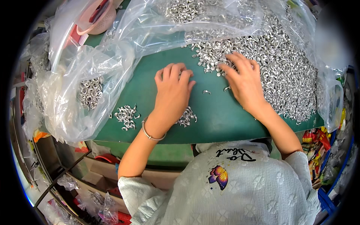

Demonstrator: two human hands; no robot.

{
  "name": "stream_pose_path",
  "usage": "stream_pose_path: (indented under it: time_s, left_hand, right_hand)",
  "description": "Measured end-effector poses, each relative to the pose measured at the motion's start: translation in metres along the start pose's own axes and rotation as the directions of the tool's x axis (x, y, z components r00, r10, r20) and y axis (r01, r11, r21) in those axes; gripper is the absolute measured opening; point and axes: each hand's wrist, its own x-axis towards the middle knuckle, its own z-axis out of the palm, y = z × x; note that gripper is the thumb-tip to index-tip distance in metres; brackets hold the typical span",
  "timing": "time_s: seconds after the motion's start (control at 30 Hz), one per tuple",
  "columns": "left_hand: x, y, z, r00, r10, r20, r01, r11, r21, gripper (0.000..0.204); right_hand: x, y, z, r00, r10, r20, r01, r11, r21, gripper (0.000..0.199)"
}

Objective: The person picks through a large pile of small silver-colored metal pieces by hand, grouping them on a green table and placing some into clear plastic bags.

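A person's two bare hands work over a green table top (210, 120) strewn with small silver metal hooks. The right hand (243, 80) lies palm down with fingers spread at the near edge of the big heap of hooks (285, 71), its fingertips resting on the outermost pieces; it grips nothing. The left hand (173, 92), also flat with fingers loosely extended and holding nothing that shows, presses on the bare mat just left of the heap, a thin metal bangle (150, 134) on its wrist. Under its heel sits a small sorted cluster of hooks (187, 116); a second small cluster (126, 116) lies farther left, near a clear plastic bag (90, 90) holding ring-shaped metal parts. Two stray hooks (206, 92) lie between the hands.

The hooks are tiny, curled and bright, with a dull silver shine, each open on one side. They are likely light and stiff, and hard enough to take rough handling, but slick and prone to tangling with one another. A single piece is probably best pinched at its curved back between thumb and fingertip, or slid across the mat under a flat finger rather than lifted.
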Motion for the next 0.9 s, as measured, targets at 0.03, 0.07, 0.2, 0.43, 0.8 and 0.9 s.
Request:
stream_pose_path:
  time_s: [0.03, 0.07, 0.2, 0.43, 0.8, 0.9]
  left_hand:
    - [-0.001, 0.000, 0.002, 1.000, 0.011, 0.014, -0.011, 1.000, 0.021, 0.028]
    - [-0.001, 0.000, 0.005, 0.999, 0.021, 0.028, -0.022, 0.999, 0.042, 0.028]
    - [0.002, -0.014, 0.013, 1.000, -0.002, -0.018, 0.004, 0.995, 0.103, 0.028]
    - [0.008, -0.018, 0.002, 0.999, -0.013, -0.029, 0.015, 0.998, 0.065, 0.032]
    - [0.040, -0.023, 0.001, 0.984, 0.165, 0.060, -0.158, 0.981, -0.111, 0.040]
    - [0.024, -0.014, -0.011, 1.000, 0.010, 0.009, -0.009, 0.993, -0.120, 0.036]
  right_hand:
    - [0.001, -0.002, 0.000, 1.000, -0.015, -0.024, 0.017, 0.997, 0.070, 0.040]
    - [0.005, -0.006, 0.000, 0.998, -0.029, -0.050, 0.036, 0.990, 0.139, 0.039]
    - [0.021, -0.014, 0.011, 0.982, -0.187, -0.018, 0.187, 0.966, 0.178, 0.034]
    - [0.006, 0.028, -0.001, 0.986, -0.099, -0.135, 0.108, 0.992, 0.063, 0.024]
    - [0.029, 0.007, 0.003, 0.995, -0.080, -0.053, 0.083, 0.995, 0.046, 0.040]
    - [0.017, 0.012, 0.000, 0.993, 0.044, -0.106, -0.045, 0.999, -0.007, 0.038]
